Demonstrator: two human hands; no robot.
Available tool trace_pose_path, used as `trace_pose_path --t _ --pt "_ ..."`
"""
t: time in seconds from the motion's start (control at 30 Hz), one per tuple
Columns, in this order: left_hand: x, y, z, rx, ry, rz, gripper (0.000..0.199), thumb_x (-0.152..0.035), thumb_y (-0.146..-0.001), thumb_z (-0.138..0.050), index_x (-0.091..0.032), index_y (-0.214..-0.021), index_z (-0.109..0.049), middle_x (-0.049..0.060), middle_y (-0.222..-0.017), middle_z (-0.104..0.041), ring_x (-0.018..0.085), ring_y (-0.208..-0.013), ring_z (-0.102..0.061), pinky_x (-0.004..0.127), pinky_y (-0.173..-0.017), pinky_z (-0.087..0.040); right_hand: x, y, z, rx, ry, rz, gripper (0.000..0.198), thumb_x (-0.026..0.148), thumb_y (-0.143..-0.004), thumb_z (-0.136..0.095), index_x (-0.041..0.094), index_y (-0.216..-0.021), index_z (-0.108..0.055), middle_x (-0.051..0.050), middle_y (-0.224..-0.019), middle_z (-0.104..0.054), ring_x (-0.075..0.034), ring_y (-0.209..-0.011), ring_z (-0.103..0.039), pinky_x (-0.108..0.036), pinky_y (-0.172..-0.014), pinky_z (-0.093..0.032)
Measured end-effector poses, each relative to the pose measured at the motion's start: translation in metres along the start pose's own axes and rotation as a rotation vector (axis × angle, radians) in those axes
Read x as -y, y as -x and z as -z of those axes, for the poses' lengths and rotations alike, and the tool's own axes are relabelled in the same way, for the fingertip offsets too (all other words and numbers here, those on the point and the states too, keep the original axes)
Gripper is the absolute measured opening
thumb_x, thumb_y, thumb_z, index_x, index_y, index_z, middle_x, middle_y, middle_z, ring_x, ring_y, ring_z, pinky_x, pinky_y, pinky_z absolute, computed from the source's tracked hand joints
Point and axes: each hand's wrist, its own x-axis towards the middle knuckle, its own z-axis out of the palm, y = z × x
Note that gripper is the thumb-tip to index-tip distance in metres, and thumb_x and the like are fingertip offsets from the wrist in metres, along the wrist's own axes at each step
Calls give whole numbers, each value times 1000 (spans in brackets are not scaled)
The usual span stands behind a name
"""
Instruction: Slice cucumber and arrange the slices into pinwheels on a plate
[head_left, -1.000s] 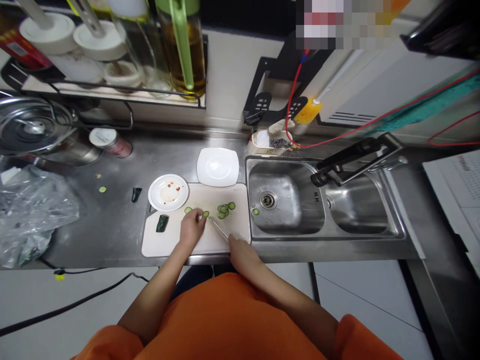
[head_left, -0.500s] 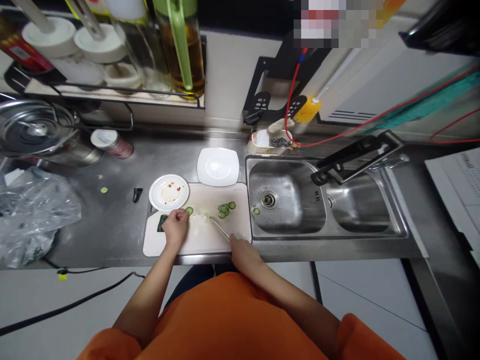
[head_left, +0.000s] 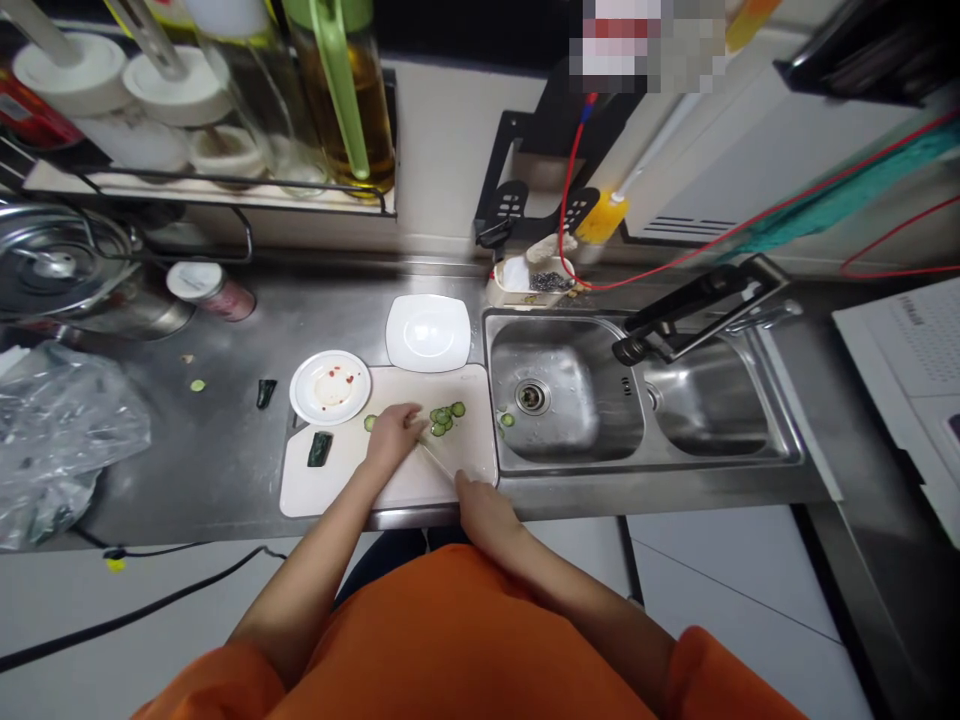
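1. Green cucumber slices (head_left: 443,419) are gathered in a small overlapping cluster on the right half of the pale cutting board (head_left: 457,450), which is laid on the metal desk (head_left: 195,470).
2. A slim knife (head_left: 442,464) is grasped at its near end by the fingers of the right hand (head_left: 486,510), at the board's near right; its blade is pointed far and left.
3. The left hand (head_left: 393,440) is held over the middle of the board, beside the knife's far end, with its fingers bent together; whether anything is pinched by them cannot be told.
4. A single slice (head_left: 370,423) is partly seen just left of the left hand, and a dark green cucumber piece (head_left: 319,449) is placed farther left on the board.
5. The board's far left corner is overlapped by a round plate (head_left: 303,392) dotted with red bits; a white squarish plate (head_left: 427,332) is set at its far edge.
6. To the right, a metal sink (head_left: 585,400) is seen.
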Motion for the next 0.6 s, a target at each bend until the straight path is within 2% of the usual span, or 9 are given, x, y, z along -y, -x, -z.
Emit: trace_pose_path --t 0.1,0.23,0.6 --pt "-12 -16 -13 108 -110 -74 27 -24 -72 -62 -19 -98 -69 7 -89 -67 19 -83 -60 29 -77 -45 -1 -2 -2 -7 -4 -8 38 3 -87 -32 14 -122 -43 -16 -98 -64 -26 -100 -62 -34 -75 -49" --pt "-13 -25 -21 210 -210 -125 26 -23 -72 -60 -21 -96 -69 4 -85 -66 18 -82 -58 28 -75 -44 -3 -4 -4 -11 -16 -2 40 3 -86 -33 14 -123 -42 -17 -99 -64 -27 -99 -62 -36 -75 -50" --pt "-22 -32 -20 281 -230 -183 29 -15 -69 -58 -20 -95 -69 6 -86 -65 19 -81 -58 28 -73 -44 -4 -2 0 10 -10 -2 36 4 -87 -35 13 -121 -43 -17 -99 -64 -25 -101 -63 -34 -77 -50"
